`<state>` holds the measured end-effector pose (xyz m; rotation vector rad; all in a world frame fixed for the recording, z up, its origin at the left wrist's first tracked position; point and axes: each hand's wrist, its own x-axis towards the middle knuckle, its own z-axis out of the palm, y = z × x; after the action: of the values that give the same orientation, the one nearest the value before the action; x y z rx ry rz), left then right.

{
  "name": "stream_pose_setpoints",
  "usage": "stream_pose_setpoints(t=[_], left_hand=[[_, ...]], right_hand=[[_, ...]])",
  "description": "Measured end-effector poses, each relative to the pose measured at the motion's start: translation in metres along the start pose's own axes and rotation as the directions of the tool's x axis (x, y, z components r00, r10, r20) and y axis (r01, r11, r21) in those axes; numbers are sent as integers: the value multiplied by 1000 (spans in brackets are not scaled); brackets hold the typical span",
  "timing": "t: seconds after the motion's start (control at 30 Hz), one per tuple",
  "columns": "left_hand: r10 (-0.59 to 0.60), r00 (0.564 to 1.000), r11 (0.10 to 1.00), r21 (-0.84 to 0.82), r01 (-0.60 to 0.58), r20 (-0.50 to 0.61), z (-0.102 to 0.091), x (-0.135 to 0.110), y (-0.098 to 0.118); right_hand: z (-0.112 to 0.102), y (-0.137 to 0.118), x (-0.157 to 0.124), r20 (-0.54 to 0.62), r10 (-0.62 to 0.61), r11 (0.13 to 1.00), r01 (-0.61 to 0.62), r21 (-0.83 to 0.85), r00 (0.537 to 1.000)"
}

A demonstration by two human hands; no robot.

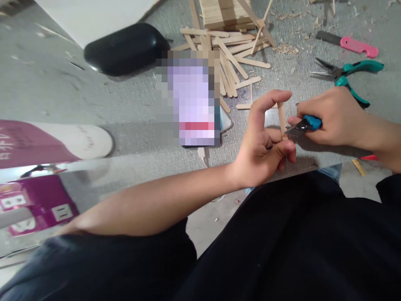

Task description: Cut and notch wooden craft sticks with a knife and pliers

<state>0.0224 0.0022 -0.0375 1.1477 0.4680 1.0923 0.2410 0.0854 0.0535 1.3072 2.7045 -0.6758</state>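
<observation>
Near the table's front edge, my left hand pinches a wooden craft stick by its lower end. The stick points away from me, its far end by my raised index finger. My right hand is closed around a blue and black utility knife. Its blade meets the stick close to my left fingertips; how deep it cuts, if at all, I cannot tell. A few joined craft sticks lie just beyond my left hand.
Loose craft sticks are heaped at the back, by a stack of sticks. Green-handled pliers and a pink folding blade lie right. A blurred-out phone with a cable, a black case and a purple box are left.
</observation>
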Motion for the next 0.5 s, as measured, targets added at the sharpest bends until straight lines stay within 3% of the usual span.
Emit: stream_pose_setpoints(t=[0.37,0.5], left_hand=[[21,999,999,37,-23,33,0,1,3],[152,986,988,1,-152,74,-1,4,0]], right_hand=[[-1,3,2,15,18,1000,-18,16,1000],[-2,2,2,8,10,999,-10,45,1000]])
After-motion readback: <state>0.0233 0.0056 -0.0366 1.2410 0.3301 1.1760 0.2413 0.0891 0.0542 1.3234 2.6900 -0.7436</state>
